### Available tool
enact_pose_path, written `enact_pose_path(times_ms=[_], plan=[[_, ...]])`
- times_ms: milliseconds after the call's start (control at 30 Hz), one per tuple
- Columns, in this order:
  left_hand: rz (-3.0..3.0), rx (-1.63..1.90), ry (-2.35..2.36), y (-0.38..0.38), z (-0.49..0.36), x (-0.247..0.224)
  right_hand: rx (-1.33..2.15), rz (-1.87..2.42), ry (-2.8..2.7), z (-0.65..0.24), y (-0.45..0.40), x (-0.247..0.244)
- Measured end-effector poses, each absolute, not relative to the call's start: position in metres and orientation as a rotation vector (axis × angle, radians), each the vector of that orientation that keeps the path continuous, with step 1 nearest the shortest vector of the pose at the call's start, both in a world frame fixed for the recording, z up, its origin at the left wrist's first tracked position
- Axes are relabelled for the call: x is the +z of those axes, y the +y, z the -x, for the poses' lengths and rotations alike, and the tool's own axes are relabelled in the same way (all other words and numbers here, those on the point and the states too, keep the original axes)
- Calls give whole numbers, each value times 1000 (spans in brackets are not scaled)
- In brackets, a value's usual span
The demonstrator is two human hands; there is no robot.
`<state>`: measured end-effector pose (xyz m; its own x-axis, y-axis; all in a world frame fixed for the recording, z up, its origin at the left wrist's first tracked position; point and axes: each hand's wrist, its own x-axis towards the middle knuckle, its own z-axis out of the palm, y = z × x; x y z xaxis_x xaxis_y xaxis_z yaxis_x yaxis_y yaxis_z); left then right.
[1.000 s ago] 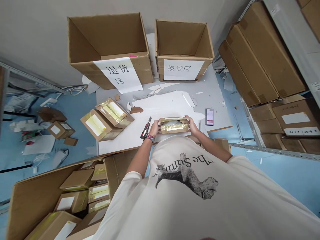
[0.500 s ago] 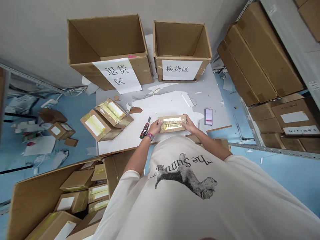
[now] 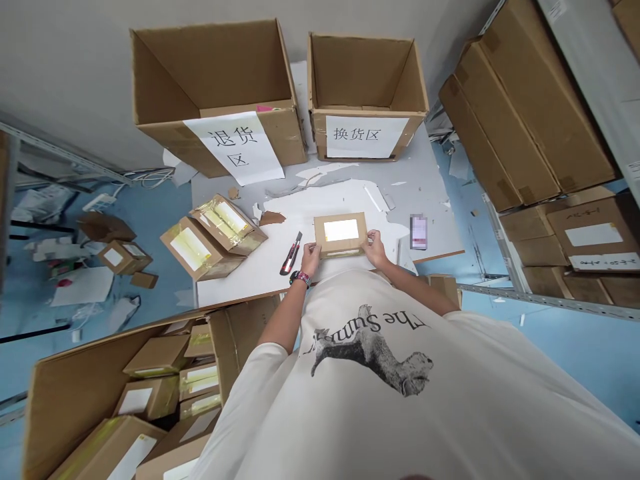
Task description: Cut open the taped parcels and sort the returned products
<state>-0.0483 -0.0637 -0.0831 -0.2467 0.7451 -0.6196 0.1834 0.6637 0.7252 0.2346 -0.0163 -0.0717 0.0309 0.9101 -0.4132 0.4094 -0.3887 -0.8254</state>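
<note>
A small cardboard box (image 3: pixel 325 248) with a white label on its upper face is at the middle of the table's front part. My left hand (image 3: pixel 311 259) holds its left side, fingers pressed against the front corner. At the box's right front corner, my right hand (image 3: pixel 374 251) grips the edge between thumb and fingers. A red and black box cutter (image 3: pixel 291 255) lies just left of my left hand. Two taped boxes, one in front (image 3: pixel 195 253) and one behind (image 3: pixel 230 223), lean together at the table's left. A phone (image 3: pixel 419 232) rests to the right.
Two large open cartons, left (image 3: pixel 170 143) and right (image 3: pixel 367 137), with paper signs stand at the table's back. A big carton (image 3: pixel 75 373) of small boxes is at lower left. Shelving with boxes (image 3: pixel 590 230) borders the right. Paper scraps lie on the table.
The box has been turned in my hands: the taped face no longer points up, and a face with one white label does. My right hand's fingers have shifted to the front corner.
</note>
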Motion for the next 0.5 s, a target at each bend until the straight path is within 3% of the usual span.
enact_pose_path(times_ms=[100,267,500], plan=[[-653,519,1778,-56,55,-85,1432,1916,-1274,-239,-11,-73],[-650,556,1629,-38,56,-85,1866,1857,-905,-242,-3,-68],[-876,628,1665,-38,48,-87,1748,1705,-870,-231,-6,-61]])
